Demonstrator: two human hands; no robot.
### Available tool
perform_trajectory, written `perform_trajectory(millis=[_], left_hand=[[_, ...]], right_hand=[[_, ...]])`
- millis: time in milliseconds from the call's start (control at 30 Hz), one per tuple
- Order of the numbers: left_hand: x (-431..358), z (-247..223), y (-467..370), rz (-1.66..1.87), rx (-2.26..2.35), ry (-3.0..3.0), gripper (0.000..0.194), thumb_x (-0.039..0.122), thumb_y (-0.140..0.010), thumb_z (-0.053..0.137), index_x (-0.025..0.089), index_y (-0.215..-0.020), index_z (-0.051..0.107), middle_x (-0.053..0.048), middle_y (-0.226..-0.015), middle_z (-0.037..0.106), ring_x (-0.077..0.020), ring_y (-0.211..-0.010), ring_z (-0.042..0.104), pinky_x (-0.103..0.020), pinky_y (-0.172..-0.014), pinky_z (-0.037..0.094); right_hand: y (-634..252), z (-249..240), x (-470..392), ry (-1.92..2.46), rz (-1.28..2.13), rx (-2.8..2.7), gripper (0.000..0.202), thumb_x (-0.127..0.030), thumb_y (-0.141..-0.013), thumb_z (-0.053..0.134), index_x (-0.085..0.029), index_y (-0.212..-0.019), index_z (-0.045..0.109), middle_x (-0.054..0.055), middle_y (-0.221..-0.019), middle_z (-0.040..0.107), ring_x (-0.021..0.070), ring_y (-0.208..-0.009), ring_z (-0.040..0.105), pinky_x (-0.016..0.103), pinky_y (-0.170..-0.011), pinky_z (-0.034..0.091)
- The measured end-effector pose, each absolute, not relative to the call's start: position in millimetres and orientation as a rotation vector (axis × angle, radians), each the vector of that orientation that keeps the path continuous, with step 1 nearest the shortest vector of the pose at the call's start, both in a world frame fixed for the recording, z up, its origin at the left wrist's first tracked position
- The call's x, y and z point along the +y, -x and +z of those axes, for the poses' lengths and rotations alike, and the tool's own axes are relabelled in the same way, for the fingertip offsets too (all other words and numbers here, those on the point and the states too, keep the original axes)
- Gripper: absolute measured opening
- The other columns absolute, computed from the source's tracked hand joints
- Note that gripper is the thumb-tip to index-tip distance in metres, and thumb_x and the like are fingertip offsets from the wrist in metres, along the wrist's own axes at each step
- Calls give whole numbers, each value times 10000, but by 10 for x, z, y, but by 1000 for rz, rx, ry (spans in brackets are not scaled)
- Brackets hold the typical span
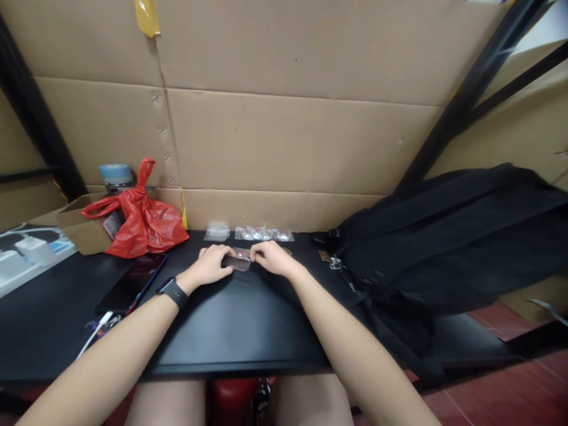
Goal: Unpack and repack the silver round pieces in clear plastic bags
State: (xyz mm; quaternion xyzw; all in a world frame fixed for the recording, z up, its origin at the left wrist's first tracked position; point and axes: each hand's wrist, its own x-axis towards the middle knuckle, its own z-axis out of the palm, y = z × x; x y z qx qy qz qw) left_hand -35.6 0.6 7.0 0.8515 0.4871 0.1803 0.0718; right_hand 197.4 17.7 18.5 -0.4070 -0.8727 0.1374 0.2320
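A small clear plastic bag [241, 260] with a reddish mark lies low over the black table, between my two hands. My left hand [213, 264] has its thumb and fingers on the bag's left end. At the bag's right edge, the thumb and fingertips of my right hand [270, 257] are pinched together. Just behind my hands, several clear packets with round silvery items [258, 234] lie in a row. To their left is a stack of clear plastic bags [217, 231]. Part of a brownish round thing shows behind my right wrist.
A red plastic bag [148, 222], an open cardboard box [84, 228] and a phone [133, 283] with a white cable are at left. A power strip [31, 257] lies farther left. A black backpack [457, 236] fills the right side. Cardboard [275, 148] walls the back.
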Motion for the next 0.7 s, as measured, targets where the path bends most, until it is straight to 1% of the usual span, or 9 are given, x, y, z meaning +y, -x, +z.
perform_trajectory(millis=[67,167,233,333,467,533,567,633,700], left_hand=[[23,51,352,601,1500,-2533,198,373,-852,575,264,-982,677,-22,-1099,703,-250,-1089,588,-392,-942,406],[-1,76,330,705,1532,-2491,204,375,-903,532,248,-896,692,-22,-1031,725,-242,-1060,607,-373,-920,410],[-37,115,313,775,1517,-2463,202,367,-920,519,247,-909,681,-14,-1010,734,-229,-1027,628,-355,-902,414],[-79,171,301,821,1483,-2457,174,353,-921,520,253,-916,663,2,-979,742,-213,-996,650,-337,-880,405],[-68,172,321,851,1538,-2350,118,298,-888,548,253,-990,589,27,-875,746,-189,-893,677,-328,-858,385],[-42,138,334,849,1552,-2290,209,283,-872,561,258,-1075,519,43,-828,742,-186,-844,679,-334,-858,376],[-29,117,336,842,1564,-2277,258,286,-866,566,260,-1110,488,47,-814,737,-190,-836,677,-342,-863,368],[-11,81,334,826,1606,-2295,312,301,-859,575,260,-1146,461,43,-808,720,-203,-853,667,-360,-873,351],[-9,62,323,812,1645,-2372,253,318,-872,560,257,-1111,506,19,-860,701,-217,-918,641,-379,-882,337]], right_hand=[[-1977,203,160,1135,456,-2377,247,16,-765,541,-162,-829,699,0,-755,686,105,-637,552,212,-652,403],[-1969,195,144,1042,527,-2394,305,-18,-689,683,-166,-956,686,16,-910,700,116,-705,564,214,-666,425],[-1950,175,149,997,509,-2387,273,-125,-690,773,-170,-945,686,24,-912,685,133,-741,566,230,-687,435],[-1923,153,179,991,428,-2368,72,-239,-819,714,-172,-842,698,26,-834,657,143,-750,568,254,-727,433],[-1929,116,237,1043,427,-2364,116,-204,-872,644,-155,-778,692,41,-859,649,145,-786,589,262,-776,434],[-1936,79,266,1109,469,-2349,212,-209,-897,602,-147,-706,668,45,-839,642,146,-780,593,263,-772,435],[-1936,61,277,1145,474,-2333,239,-220,-900,595,-147,-681,655,45,-820,638,150,-773,592,266,-763,435],[-1926,37,288,1200,427,-2279,180,-246,-865,646,-150,-713,655,43,-810,636,162,-770,589,275,-746,437],[-1909,45,276,1166,341,-2235,103,-251,-810,712,-156,-825,675,48,-860,651,176,-810,591,287,-759,445]])
